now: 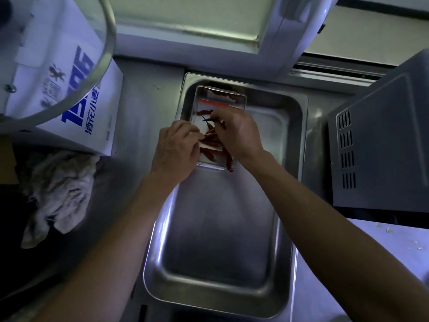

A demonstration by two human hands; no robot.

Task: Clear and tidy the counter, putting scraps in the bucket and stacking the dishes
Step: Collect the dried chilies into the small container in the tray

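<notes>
Two bare forearms reach over one smooth, rounded steel tray (218,240); left hand (176,152) and right hand (236,133) pinch wrinkled dried red chilies (210,145) in a small rectangular steel dish (241,101) at its far-left corner.

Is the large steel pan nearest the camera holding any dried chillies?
No. The large steel pan shows only its bare bottom; the dried chillies lie in the small tray beyond it, under both hands.

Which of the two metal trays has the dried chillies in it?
The small tray, nested at the far end of the large tray. Both hands, left and right, work in it; the large one's near part is bare.
</notes>
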